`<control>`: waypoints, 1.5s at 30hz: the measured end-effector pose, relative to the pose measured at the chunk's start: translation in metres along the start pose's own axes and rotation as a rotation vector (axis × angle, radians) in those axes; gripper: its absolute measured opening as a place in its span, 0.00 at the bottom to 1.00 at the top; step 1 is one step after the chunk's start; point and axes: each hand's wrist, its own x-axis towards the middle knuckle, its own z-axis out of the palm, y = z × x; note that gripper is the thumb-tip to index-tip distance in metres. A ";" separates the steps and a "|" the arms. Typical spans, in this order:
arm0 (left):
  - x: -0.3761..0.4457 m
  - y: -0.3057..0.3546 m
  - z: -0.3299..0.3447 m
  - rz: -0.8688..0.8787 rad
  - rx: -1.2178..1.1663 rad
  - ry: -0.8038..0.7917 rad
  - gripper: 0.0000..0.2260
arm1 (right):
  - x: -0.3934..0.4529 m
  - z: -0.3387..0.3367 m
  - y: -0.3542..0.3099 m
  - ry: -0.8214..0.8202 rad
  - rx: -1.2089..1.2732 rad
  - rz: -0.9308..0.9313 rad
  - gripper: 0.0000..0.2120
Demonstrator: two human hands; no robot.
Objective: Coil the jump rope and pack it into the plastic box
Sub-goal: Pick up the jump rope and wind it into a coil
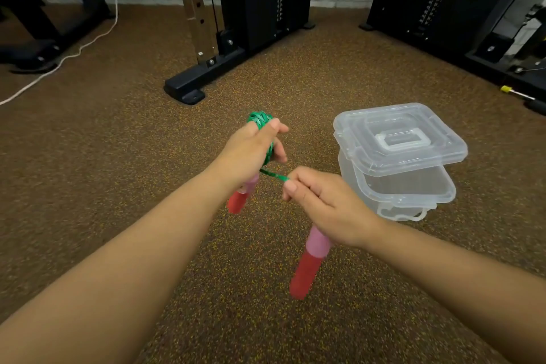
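Both forearms reach in from the bottom edge, over a brown speckled floor (118, 186). Right hand (322, 204) has its fingers curled round a pink-and-red handle (310, 260), which hangs down and out below the palm, while thumb and forefinger pinch the short free run of green rope (273, 176). That run stretches to the left hand (251, 151), whose fingers serve as a spool: the coil (260, 120) is wound round them, and the other pink-and-red handle (240, 198) dangles below the wrist, apparently trapped under the wraps or in the palm, though I cannot tell which. Holding the line taut between the hands likely keeps the turns snug and stops them slipping off. So little rope is left that the winding looks almost done.

Just to the right sits the clear plastic box (399, 189) on the floor, its lid (399, 139) resting skewed across the top and part of the opening showing. The lid would need shifting before the bundle goes in.
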 end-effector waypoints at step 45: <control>-0.007 -0.008 -0.001 -0.248 -0.597 -0.606 0.19 | 0.009 0.006 0.022 -0.142 0.859 0.282 0.15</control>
